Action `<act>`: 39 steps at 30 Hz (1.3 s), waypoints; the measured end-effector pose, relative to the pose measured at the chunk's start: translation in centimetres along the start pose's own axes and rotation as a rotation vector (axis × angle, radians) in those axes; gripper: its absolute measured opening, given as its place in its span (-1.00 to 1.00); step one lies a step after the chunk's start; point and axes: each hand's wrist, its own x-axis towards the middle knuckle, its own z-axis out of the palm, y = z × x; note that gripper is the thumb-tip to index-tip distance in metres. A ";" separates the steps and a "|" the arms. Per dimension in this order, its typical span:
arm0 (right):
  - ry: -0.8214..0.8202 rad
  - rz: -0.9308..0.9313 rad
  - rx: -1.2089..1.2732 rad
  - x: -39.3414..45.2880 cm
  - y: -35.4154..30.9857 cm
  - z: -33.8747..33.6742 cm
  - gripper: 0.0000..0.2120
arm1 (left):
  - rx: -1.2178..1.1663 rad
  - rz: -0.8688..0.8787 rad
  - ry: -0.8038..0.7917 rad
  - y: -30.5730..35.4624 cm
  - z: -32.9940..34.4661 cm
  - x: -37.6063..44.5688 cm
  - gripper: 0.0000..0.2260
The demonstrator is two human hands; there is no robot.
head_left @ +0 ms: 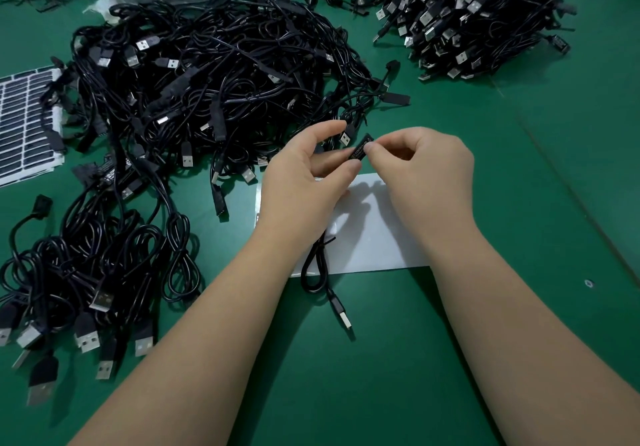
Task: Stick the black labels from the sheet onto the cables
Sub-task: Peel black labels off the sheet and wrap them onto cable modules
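green surface (519, 175) | big cable heap (214, 75) behind white sheet (374, 234) | label sheet (24, 120) far left of white sheet | left hand (304, 182) over white sheet, gripping cable (317, 265) | right hand (422, 168) beside, pinching black label (361, 149) at cable end

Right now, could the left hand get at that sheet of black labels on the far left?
Probably not at once: the left hand holds a cable piece, and cables lie over the label sheet's near edge. Once freed, only green table lies between.
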 end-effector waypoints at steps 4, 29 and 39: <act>-0.008 -0.050 0.111 -0.1 -0.2 0.1 -0.81 | -0.110 -0.062 0.049 0.4 -0.1 0.2 -0.66; -0.189 0.238 0.554 0.9 0.5 -0.4 -0.89 | -0.454 -0.296 -0.237 0.4 -1.4 1.3 -0.62; -0.187 0.173 0.500 1.1 0.5 -0.4 -0.86 | -0.446 -0.287 -0.236 0.5 -1.5 1.3 -0.62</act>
